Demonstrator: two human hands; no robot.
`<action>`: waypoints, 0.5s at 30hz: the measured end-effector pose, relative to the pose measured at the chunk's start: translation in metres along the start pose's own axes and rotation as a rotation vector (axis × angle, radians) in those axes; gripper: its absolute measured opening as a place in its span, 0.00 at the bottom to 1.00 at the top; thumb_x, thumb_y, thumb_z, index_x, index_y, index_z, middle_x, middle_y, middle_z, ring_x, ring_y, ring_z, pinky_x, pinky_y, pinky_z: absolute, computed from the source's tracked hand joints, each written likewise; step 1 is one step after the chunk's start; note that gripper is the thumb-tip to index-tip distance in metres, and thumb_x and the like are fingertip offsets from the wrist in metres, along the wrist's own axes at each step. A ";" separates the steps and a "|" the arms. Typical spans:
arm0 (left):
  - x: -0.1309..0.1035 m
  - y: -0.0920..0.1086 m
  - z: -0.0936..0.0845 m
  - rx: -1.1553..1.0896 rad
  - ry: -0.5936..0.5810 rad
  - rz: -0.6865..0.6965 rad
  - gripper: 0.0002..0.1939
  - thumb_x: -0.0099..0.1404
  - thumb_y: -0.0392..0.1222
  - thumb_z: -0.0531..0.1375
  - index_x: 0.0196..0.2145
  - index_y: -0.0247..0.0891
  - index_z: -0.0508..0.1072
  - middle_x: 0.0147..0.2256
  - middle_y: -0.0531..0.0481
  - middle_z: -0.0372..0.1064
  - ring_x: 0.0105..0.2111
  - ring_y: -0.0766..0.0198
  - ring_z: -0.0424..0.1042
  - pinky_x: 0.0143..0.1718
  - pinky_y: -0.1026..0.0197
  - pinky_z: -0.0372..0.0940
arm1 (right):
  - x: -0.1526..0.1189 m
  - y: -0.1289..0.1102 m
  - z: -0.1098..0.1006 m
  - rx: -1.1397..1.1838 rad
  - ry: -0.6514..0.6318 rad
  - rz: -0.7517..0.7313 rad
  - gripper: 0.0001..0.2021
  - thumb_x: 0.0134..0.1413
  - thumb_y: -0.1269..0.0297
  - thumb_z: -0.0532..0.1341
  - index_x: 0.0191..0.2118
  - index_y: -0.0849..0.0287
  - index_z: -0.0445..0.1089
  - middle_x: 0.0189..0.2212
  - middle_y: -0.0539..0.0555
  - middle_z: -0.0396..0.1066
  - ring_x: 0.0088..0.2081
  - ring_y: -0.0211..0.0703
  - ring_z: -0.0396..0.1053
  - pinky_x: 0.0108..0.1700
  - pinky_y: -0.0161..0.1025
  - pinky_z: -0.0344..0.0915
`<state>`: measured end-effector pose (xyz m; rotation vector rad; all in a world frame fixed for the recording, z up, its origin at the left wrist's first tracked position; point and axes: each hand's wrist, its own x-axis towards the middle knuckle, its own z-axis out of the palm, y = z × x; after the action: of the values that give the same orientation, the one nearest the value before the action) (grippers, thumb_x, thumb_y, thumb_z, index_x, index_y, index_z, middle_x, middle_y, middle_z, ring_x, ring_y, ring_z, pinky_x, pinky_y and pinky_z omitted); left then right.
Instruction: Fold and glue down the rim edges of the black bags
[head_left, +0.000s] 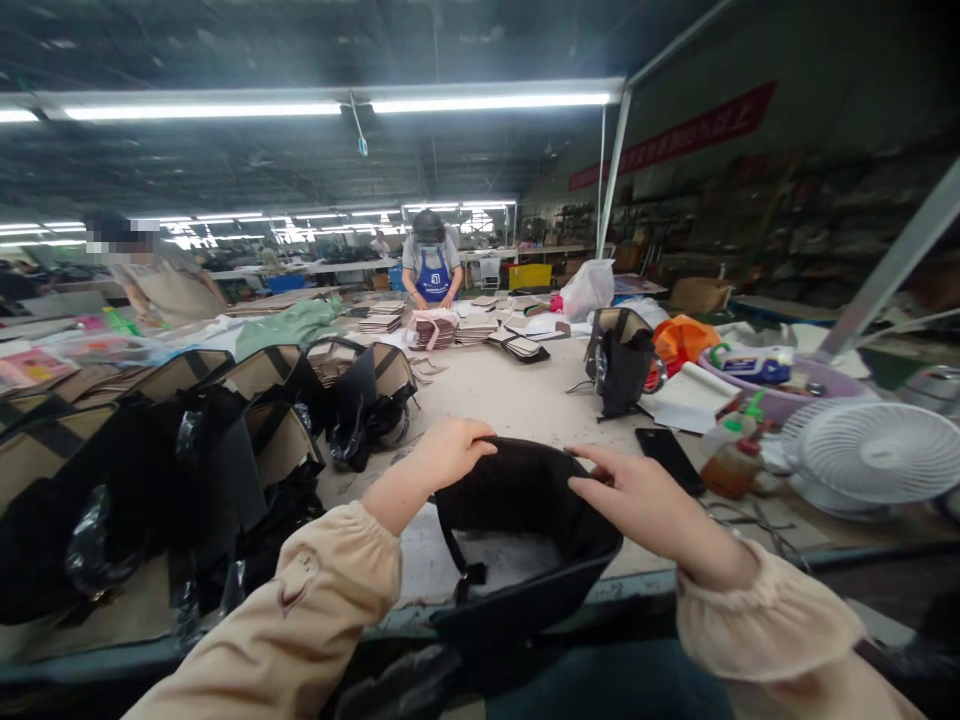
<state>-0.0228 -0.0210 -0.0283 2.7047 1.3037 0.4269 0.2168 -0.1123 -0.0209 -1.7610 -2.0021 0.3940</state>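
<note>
A black bag (517, 490) with an open, rounded mouth is held up over the front edge of the table. My left hand (448, 455) pinches its far rim on the left, thumb and fingers closed on the edge. On the right side of the same rim, my right hand (626, 490) grips with thumb and forefinger. A black strap with a small fitting (469, 578) hangs at the bag's left side. The lower part of the bag dips below the table edge and is dark.
Several black bags with tan linings (262, 375) crowd the left side. Another black bag (621, 360) stands back right. At right are a phone (670, 460), bottles (731, 465), a white fan (874, 450) and a purple basket (787, 400). A co-worker in a blue apron (433, 275) handles stacked pieces opposite.
</note>
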 end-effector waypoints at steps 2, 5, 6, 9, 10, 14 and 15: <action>0.000 -0.002 0.006 0.007 0.031 0.010 0.13 0.63 0.47 0.56 0.42 0.43 0.74 0.41 0.50 0.76 0.41 0.60 0.73 0.54 0.54 0.55 | 0.006 0.004 0.001 0.040 0.005 -0.011 0.20 0.51 0.60 0.56 0.51 0.54 0.70 0.39 0.53 0.76 0.39 0.46 0.73 0.42 0.39 0.65; -0.002 -0.003 0.008 0.018 0.030 -0.002 0.13 0.64 0.49 0.55 0.40 0.42 0.74 0.38 0.51 0.76 0.40 0.60 0.72 0.59 0.49 0.47 | 0.011 0.006 -0.001 0.051 0.005 -0.078 0.18 0.52 0.60 0.55 0.46 0.54 0.73 0.39 0.53 0.76 0.40 0.46 0.72 0.42 0.37 0.64; -0.002 -0.003 0.007 0.018 0.019 -0.015 0.13 0.65 0.49 0.54 0.39 0.41 0.75 0.37 0.51 0.77 0.39 0.61 0.73 0.59 0.49 0.47 | 0.012 0.006 -0.002 0.033 -0.001 -0.089 0.16 0.52 0.60 0.54 0.44 0.55 0.74 0.38 0.53 0.77 0.39 0.46 0.72 0.41 0.37 0.64; -0.001 -0.003 0.005 0.013 -0.015 -0.052 0.16 0.66 0.49 0.51 0.36 0.41 0.76 0.33 0.51 0.77 0.36 0.62 0.73 0.56 0.54 0.55 | 0.012 0.005 -0.007 -0.041 -0.022 -0.096 0.16 0.54 0.58 0.53 0.36 0.58 0.76 0.34 0.54 0.77 0.37 0.48 0.72 0.39 0.38 0.63; 0.000 -0.003 0.003 0.014 -0.028 -0.066 0.16 0.66 0.49 0.51 0.36 0.41 0.76 0.33 0.51 0.76 0.35 0.62 0.73 0.53 0.56 0.58 | 0.012 0.006 -0.008 -0.058 -0.026 -0.099 0.16 0.54 0.57 0.53 0.36 0.58 0.76 0.34 0.55 0.77 0.37 0.48 0.72 0.39 0.38 0.63; -0.001 0.003 -0.001 0.029 -0.049 -0.114 0.17 0.67 0.48 0.49 0.40 0.41 0.76 0.37 0.49 0.76 0.40 0.60 0.72 0.53 0.55 0.58 | 0.015 0.008 -0.011 -0.072 -0.010 -0.131 0.17 0.51 0.58 0.56 0.45 0.57 0.74 0.37 0.55 0.76 0.39 0.47 0.72 0.41 0.38 0.63; -0.004 0.007 -0.001 0.037 -0.042 -0.124 0.16 0.66 0.48 0.51 0.44 0.42 0.74 0.42 0.49 0.75 0.44 0.59 0.71 0.57 0.52 0.54 | 0.016 0.009 -0.011 -0.075 -0.008 -0.143 0.18 0.50 0.59 0.57 0.47 0.57 0.73 0.37 0.55 0.76 0.40 0.47 0.72 0.42 0.38 0.63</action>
<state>-0.0204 -0.0279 -0.0262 2.6275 1.4719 0.3344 0.2285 -0.0963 -0.0136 -1.6486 -2.1583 0.2844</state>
